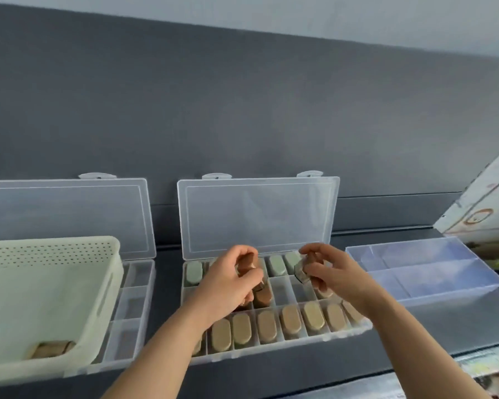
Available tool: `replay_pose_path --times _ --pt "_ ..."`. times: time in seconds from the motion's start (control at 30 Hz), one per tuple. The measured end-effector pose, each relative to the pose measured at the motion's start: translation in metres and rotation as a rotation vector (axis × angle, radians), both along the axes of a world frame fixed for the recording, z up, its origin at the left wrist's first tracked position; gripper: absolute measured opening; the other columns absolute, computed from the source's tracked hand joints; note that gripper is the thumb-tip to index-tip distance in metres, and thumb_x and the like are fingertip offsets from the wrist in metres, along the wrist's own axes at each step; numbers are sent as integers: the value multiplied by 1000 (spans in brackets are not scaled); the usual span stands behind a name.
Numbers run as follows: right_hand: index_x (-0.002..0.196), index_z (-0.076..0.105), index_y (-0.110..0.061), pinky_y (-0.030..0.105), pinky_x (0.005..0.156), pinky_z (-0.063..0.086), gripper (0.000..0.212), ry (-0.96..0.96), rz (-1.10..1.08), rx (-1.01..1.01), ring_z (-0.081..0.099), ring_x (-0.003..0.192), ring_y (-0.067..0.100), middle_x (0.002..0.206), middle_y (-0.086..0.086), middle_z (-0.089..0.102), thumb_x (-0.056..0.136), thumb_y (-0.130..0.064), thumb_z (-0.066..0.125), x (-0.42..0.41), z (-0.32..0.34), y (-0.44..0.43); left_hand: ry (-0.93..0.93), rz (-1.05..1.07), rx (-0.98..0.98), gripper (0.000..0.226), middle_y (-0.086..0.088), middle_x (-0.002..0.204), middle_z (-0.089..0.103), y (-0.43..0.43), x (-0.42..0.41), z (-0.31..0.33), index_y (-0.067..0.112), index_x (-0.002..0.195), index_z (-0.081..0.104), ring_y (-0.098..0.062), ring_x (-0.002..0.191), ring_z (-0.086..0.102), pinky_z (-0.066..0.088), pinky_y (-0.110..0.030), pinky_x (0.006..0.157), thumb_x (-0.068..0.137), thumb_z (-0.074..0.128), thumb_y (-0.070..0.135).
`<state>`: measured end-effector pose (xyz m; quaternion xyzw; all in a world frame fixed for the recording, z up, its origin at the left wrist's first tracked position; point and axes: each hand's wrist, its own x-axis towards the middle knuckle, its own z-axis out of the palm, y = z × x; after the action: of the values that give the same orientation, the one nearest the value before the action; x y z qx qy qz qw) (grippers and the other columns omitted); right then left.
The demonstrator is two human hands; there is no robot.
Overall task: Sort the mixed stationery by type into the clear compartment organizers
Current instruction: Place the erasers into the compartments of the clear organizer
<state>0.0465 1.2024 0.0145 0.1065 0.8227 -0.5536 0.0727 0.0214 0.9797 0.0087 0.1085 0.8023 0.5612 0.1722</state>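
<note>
Dark grey wall, dark tabletop. The middle organizer point(271, 354) is open with its lid point(257, 214) propped upright against the wall. Both hands hover over its middle row. The left hand point(228, 283) has its fingers curled round what looks like a brown piece point(257, 279), blurred, just above the brown stack point(264, 296) already in that row. The right hand point(337, 275) pinches a small greyish piece point(301, 273) at its fingertips, over the back-right cells beside the green row point(277, 264). Key relation: the empty cells point(283, 292) lie between the two hands, just below and left of the right fingertips, so the right hand is nearer. Cells run long axis front-to-back, as the tan row point(291, 316) lies, so a piece likely needs that alignment. Room is tight: dividers close, lid behind. One tan piece point(51, 349) is left in the cream basket point(69, 249), which sits on the left organizer point(133, 300). A clear tray point(427, 272) is on the right.
</note>
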Motion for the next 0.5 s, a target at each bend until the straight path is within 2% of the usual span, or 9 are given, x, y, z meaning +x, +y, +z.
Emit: replay_pose_path --times 0.13,0.2,0.3,0.37,0.43,0.5 --pt "121 54 -31 24 79 56 42 -24 159 290 65 84 14 102 -6 62 84 -19 68 -8 -20 31 -25 -40 -51 36 4 101 61 33 -3 -13 34 122 47 -14 75 69 59 -27 68 92 60 18" --pt "124 50 -33 17 77 53 51 -6 213 384 63 87 9 106 -16 59 79 -24 74 -13 -28 37 5 -63 -79 43 6 108 59 43 -5 -21 38 123 49 -14 79 69 59 -28 72 88 66 19" --pt "121 53 -31 12 71 49 52 9 272 449 59 85 6 104 -18 55 76 -23 77 -18 -36 37 149 -104 -275 52 20 125 49 50 -10 -33 44 125 51 -6 106 54 46 -23 90 81 74 30" --pt "120 54 -31 15 72 50 50 16 323 491 57 82 7 104 -16 54 75 -23 76 -20 -39 35 173 -128 -356 57 21 123 46 55 -12 -36 42 128 50 -4 107 48 38 -17 87 79 76 31" --pt "121 55 -29 16 72 48 51 32 381 554 55 79 7 108 -13 50 75 -26 75 -22 -40 32 172 -140 -409 59 16 123 48 59 -13 -38 38 131 50 -6 100 50 39 -14 79 78 76 30" --pt "122 55 -28 15 69 45 52 30 418 586 53 79 7 110 -11 47 74 -29 75 -25 -40 32 183 -156 -474 60 13 123 46 62 -15 -40 33 133 49 -7 99 51 40 -16 80 78 76 31"
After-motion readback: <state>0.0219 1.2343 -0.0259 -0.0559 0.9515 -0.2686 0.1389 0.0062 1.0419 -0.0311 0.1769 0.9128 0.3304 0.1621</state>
